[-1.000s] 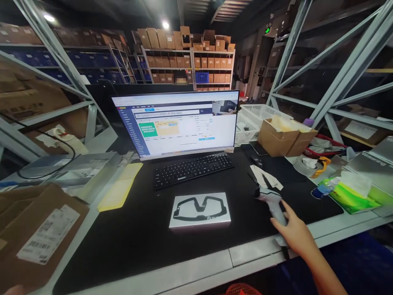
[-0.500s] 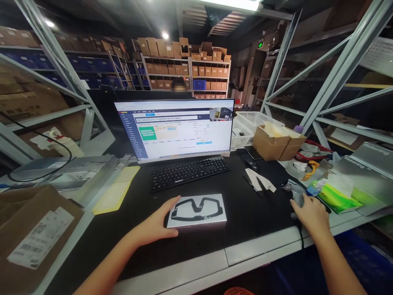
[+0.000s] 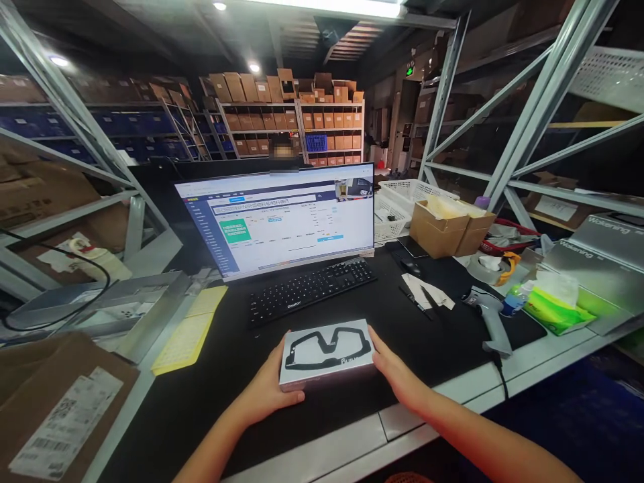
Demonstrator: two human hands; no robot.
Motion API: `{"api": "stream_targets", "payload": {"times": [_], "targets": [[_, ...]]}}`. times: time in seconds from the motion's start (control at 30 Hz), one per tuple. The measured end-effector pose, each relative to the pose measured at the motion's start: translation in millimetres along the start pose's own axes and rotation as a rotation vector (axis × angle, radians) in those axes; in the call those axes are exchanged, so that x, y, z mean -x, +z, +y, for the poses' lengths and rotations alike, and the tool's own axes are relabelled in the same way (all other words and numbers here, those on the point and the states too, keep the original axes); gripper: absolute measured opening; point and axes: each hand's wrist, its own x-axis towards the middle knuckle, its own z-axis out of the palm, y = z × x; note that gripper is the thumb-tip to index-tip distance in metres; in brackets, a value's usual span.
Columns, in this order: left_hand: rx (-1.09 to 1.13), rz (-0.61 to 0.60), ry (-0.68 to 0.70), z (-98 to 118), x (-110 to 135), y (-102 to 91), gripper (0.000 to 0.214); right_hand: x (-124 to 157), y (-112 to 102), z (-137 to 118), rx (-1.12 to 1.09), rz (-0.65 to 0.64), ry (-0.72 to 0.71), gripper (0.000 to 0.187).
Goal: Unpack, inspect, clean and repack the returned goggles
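Between my two hands is a flat white box with a dark glasses-like outline printed on its top. My left hand grips its left end, the thumb along the near side. At the right end, my right hand closes on the box with its fingers partly hidden behind it. The box is just in front of the black keyboard. A grey barcode scanner lies on the black desk mat to the right, its cable running over the front edge; neither hand touches it.
Behind the keyboard stands a lit monitor. Yellow paper sheets and a labelled carton are at left. To the right are a mouse, a pen on a white cloth, an open carton and a green tissue pack.
My right hand has let go of the barcode scanner and moved left to grip the box's right end. My left hand still holds the left end. The view has shifted slightly.
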Motion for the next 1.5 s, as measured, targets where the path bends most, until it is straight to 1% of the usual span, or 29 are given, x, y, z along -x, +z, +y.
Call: {"api": "stream_targets", "payload": {"times": [0.03, 0.1, 0.17, 0.2, 0.23, 0.3, 0.33, 0.37, 0.4, 0.47, 0.5, 0.57, 0.7, 0.77, 0.87, 0.97, 1.07, 1.13, 1.23, 1.3, 1.4, 1.5], "targets": [[0.044, 0.048, 0.002, 1, -1, 0.2, 0.125, -4, 4, -1, -0.014, 0.017, -0.009, 0.088], [0.175, 0.190, -0.016, 2, -1, 0.2, 0.125, -14, 9, -7, -0.090, 0.043, -0.054, 0.080], [0.391, 0.340, -0.042, 1, -1, 0.0, 0.119, -27, 13, -15, -0.218, 0.039, -0.125, 0.071], [0.521, 0.404, -0.056, -1, 0, -0.2, 0.112, -35, 13, -21, -0.257, 0.032, -0.157, 0.067], [0.644, 0.459, -0.068, -2, 0, -0.6, 0.103, -42, 14, -26, -0.251, 0.029, -0.185, 0.063], [0.811, 0.552, -0.080, -5, 1, -1.9, 0.084, -56, 13, -33, -0.131, 0.034, -0.223, 0.052], [0.841, 0.587, -0.070, -5, 2, -2.8, 0.079, -61, 13, -34, -0.059, 0.033, -0.220, 0.048], [0.837, 0.611, -0.043, -5, 3, -3.7, 0.079, -65, 13, -33, -0.006, 0.027, -0.202, 0.045], [0.808, 0.617, -0.004, -3, 5, -4.4, 0.085, -67, 12, -31, 0.020, 0.016, -0.174, 0.045], [0.722, 0.578, 0.073, 3, 8, -4.8, 0.104, -70, 10, -22, 0.022, -0.011, -0.111, 0.047], [0.681, 0.551, 0.097, 7, 9, -4.3, 0.111, -70, 9, -17, 0.022, -0.017, -0.087, 0.048], [0.616, 0.510, 0.115, 15, 12, -2.5, 0.121, -69, 6, -8, 0.016, -0.028, -0.044, 0.048], [0.539, 0.511, 0.120, 19, 15, 0.4, 0.125, -68, 0, -2, -0.011, -0.086, 0.052, 0.042], [0.533, 0.507, 0.124, 18, 16, 0.1, 0.124, -67, -1, -5, -0.052, -0.121, 0.089, 0.042], [0.565, 0.458, 0.091, 15, 15, -2.0, 0.124, -66, 0, -12, -0.147, -0.179, 0.127, 0.044], [0.609, 0.404, 0.023, 17, 11, -6.8, 0.132, -64, 1, -18, -0.185, -0.198, 0.137, 0.048], [0.634, 0.380, 0.000, 21, 10, -18.4, 0.136, -63, -2, -20, -0.202, -0.199, 0.145, 0.048], [0.631, 0.397, 0.003, 21, 12, -31.2, 0.135, -62, -8, -20, -0.217, -0.192, 0.146, 0.045], [0.627, 0.483, 0.020, 19, 17, -52.9, 0.133, -64, -20, -23, -0.236, -0.159, 0.124, 0.042], [0.658, 0.542, 0.022, 16, 17, -63.5, 0.130, -65, -27, -27, -0.237, -0.140, 0.104, 0.042], [0.728, 0.560, -0.034, 14, 13, -68.8, 0.120, -67, -28, -30, -0.200, -0.093, 0.053, 0.041], [0.748, 0.532, -0.099, 13, 11, -66.5, 0.120, -68, -23, -26, -0.180, 0.029, 0.029, 0.040]]}}
